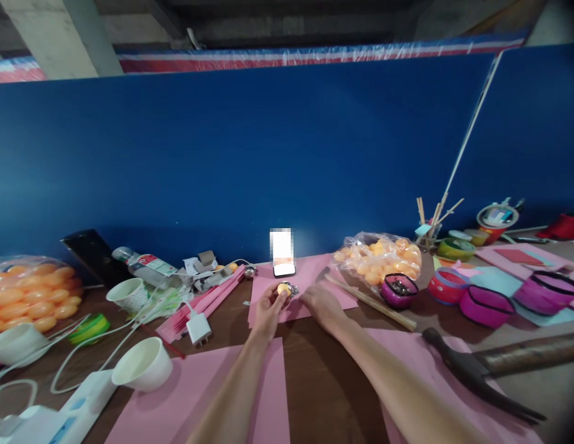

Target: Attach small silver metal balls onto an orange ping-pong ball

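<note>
My left hand [268, 310] pinches a small orange ball [284, 289] between thumb and fingers, above a pink sheet [333, 285] at the middle of the table. Just right of the ball is a small cluster of shiny, dark bits [293, 289], too small to make out. My right hand [321, 305] rests low over the edge of the same sheet, fingers bent toward the bits; whether its fingertips hold anything is hidden. Behind the hands a phone [284, 269] with a bright, blurred screen leans near the blue partition.
Bags of orange balls [384, 256] stand right and far left. A purple bowl [399, 290], wooden sticks [373, 303] and a hammer [472, 370] lie right. White cups [143, 364], a power strip [83, 407], cables and a charger [198, 328] are left.
</note>
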The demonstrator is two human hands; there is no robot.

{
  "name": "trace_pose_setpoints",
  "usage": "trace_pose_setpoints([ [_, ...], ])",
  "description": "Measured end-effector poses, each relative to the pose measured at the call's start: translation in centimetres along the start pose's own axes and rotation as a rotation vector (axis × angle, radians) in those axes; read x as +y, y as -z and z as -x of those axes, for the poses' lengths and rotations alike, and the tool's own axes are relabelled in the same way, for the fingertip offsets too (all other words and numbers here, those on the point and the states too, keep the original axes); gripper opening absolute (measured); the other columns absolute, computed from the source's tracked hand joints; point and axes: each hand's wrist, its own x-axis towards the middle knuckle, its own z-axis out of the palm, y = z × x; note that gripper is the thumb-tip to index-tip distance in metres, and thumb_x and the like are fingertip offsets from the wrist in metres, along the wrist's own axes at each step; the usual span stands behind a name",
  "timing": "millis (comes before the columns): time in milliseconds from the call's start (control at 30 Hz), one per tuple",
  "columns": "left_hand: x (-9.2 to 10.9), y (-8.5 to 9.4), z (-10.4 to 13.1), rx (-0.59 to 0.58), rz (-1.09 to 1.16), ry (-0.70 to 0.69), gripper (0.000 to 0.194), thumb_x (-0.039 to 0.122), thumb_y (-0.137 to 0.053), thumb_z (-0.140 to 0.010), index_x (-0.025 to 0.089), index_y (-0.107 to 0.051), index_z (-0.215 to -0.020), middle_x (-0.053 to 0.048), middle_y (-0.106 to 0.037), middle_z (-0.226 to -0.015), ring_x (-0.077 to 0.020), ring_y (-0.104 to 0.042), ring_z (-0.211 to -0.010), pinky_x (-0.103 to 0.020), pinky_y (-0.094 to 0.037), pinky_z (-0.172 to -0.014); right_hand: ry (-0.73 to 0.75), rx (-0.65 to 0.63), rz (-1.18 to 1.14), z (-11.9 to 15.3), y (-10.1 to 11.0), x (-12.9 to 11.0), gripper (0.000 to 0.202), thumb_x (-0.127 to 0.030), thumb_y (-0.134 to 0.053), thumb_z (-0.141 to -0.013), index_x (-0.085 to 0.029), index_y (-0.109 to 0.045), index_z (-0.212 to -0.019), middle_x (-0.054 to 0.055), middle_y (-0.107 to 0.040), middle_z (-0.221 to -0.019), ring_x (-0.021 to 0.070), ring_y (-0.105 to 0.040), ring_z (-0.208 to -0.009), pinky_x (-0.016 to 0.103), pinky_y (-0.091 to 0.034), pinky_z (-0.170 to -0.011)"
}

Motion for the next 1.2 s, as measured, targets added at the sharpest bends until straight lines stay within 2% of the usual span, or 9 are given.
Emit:
trace_pose_setpoints([
  [400, 0.61, -0.08, 0.35, -0.015, 0.000, 0.030, 0.050, 0.034, -0.067, -0.065, 0.015, -0.054, -0.110, -0.010, -0.063, -0.095, -0.0169, -0.061, -0.081, -0.036, -0.045, -0.083, -0.074, -0.022, -0.009, 0.30, 0.26, -0.04, 0.027, -0.023, -0.039, -0.087, -0.017, -0.063, -0.075, 0.006, -0.058, -0.077, 0.0161, -0.047, -0.076, 0.024, -0.030, -0.065],
  [667, 0.63, -0.17, 0.51, 0.012, 0.029, 0.037, 0.047, 0.032, -0.068, -0.064, 0.014, -0.055, -0.106, -0.008, -0.064, -0.091, -0.0147, -0.061, -0.078, -0.033, -0.045, -0.082, -0.102, -0.062, -0.023, 0.43, 0.67, -0.27, 0.021, -0.020, -0.043, -0.084, -0.017, -0.063, -0.078, 0.006, -0.058, -0.079, 0.0163, -0.048, -0.078, 0.024, -0.029, -0.064],
  [900, 0.30, 0.02, 0.28, -0.023, 0.011, 0.032, 0.042, 0.032, -0.065, -0.067, 0.017, -0.056, -0.105, -0.008, -0.063, -0.097, -0.0145, -0.061, -0.081, -0.033, -0.044, -0.084, -0.126, -0.095, -0.050, 0.38, 0.65, -0.15, 0.021, -0.018, -0.042, -0.084, -0.018, -0.063, -0.083, 0.005, -0.059, -0.083, 0.0158, -0.048, -0.081, 0.023, -0.029, -0.066],
  [1200, 0.53, -0.17, 0.31, -0.010, 0.021, 0.032, 0.045, 0.032, -0.067, -0.065, 0.016, -0.057, -0.105, -0.008, -0.064, -0.094, -0.0139, -0.061, -0.078, -0.032, -0.045, -0.082, -0.155, -0.124, -0.055, 0.32, 1.00, -0.34, 0.022, -0.019, -0.042, -0.084, -0.018, -0.063, -0.083, 0.005, -0.059, -0.083, 0.0162, -0.048, -0.081, 0.023, -0.029, -0.064],
])
